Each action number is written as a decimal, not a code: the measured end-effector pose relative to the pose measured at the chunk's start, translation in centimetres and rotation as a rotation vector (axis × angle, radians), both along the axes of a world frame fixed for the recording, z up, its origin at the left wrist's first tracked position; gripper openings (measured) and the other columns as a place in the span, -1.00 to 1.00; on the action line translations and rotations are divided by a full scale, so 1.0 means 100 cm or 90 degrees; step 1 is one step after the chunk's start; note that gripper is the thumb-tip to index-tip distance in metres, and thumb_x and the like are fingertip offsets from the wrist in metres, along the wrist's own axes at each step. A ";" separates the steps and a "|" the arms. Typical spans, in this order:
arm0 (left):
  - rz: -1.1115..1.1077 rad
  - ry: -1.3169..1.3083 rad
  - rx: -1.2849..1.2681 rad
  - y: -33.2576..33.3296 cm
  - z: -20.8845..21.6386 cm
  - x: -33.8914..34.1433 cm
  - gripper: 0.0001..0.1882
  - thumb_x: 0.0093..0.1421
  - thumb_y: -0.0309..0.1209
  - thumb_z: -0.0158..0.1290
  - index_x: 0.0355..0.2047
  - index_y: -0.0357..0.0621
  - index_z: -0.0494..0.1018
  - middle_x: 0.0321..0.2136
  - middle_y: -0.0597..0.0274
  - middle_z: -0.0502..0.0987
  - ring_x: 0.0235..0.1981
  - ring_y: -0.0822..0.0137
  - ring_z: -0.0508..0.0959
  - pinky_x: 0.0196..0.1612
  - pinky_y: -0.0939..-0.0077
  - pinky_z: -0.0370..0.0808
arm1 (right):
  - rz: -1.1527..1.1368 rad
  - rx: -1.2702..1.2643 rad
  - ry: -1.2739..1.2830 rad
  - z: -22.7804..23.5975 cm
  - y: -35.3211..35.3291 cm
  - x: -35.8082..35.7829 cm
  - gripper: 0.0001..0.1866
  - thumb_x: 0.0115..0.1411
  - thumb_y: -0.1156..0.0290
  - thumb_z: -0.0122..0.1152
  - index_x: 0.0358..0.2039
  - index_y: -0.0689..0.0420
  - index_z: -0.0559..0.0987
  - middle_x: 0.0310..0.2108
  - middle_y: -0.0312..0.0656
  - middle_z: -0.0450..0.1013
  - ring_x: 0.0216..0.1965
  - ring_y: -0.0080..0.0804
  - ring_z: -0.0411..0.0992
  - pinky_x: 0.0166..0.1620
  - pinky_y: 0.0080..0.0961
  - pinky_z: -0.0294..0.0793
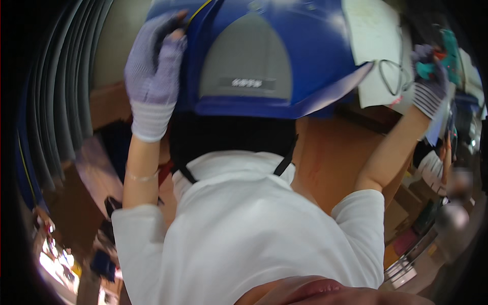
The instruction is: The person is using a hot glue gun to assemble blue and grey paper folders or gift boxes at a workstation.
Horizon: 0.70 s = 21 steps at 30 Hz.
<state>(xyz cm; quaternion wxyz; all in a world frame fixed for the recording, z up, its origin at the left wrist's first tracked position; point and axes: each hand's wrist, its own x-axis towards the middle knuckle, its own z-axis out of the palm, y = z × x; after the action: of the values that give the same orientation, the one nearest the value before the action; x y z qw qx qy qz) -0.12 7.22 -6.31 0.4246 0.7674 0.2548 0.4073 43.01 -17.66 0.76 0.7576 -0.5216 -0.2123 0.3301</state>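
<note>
and here's the blue piece [323,56], far side, right in front of the person, its grey arched panel [246,58] facing up! at its left edge, the left hand [155,68] in a lilac glove, fingers bent; can't tell whether they pinch that edge. out far right, the right hand [431,79], gloved too, fingers wrapped around a teal tool [449,53]! between that hand and the blue piece, a dark cable [384,78] loops over a pale surface [371,33].
</note>
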 end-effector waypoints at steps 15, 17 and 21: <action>0.055 -0.103 -0.254 -0.013 0.011 0.007 -0.66 0.19 -0.55 0.06 -0.01 -0.33 0.38 -0.22 0.23 0.44 -0.29 0.54 0.41 -0.19 0.70 0.41 | 0.488 -0.321 -0.777 -0.002 0.111 -0.241 -0.57 -0.12 -0.01 0.50 -0.42 0.07 0.64 -0.38 -0.27 0.51 -0.41 -0.32 0.50 -0.32 -0.47 0.46; 0.067 -0.092 -0.239 -0.014 0.013 0.006 -0.65 0.18 -0.55 0.06 -0.01 -0.33 0.38 -0.22 0.23 0.44 -0.28 0.53 0.41 -0.18 0.70 0.41 | 0.492 -0.331 -0.812 -0.007 0.111 -0.247 -0.58 -0.12 -0.02 0.49 -0.43 0.05 0.64 -0.42 -0.28 0.50 -0.42 -0.30 0.48 -0.33 -0.45 0.45; 0.066 -0.112 -0.294 -0.017 0.017 0.006 -0.64 0.17 -0.54 0.07 0.00 -0.34 0.37 -0.22 0.21 0.44 -0.27 0.51 0.41 -0.15 0.68 0.41 | 0.497 -0.344 -0.842 -0.008 0.113 -0.249 -0.58 -0.14 0.02 0.52 -0.42 0.08 0.63 -0.53 -0.27 0.46 -0.45 -0.34 0.48 -0.35 -0.45 0.45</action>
<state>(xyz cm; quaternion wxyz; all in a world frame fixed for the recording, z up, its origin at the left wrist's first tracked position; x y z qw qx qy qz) 0.52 5.54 -4.59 0.5876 0.5979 0.3419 0.4247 18.15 -6.38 -0.07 0.1539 -0.6619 -0.6954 0.2337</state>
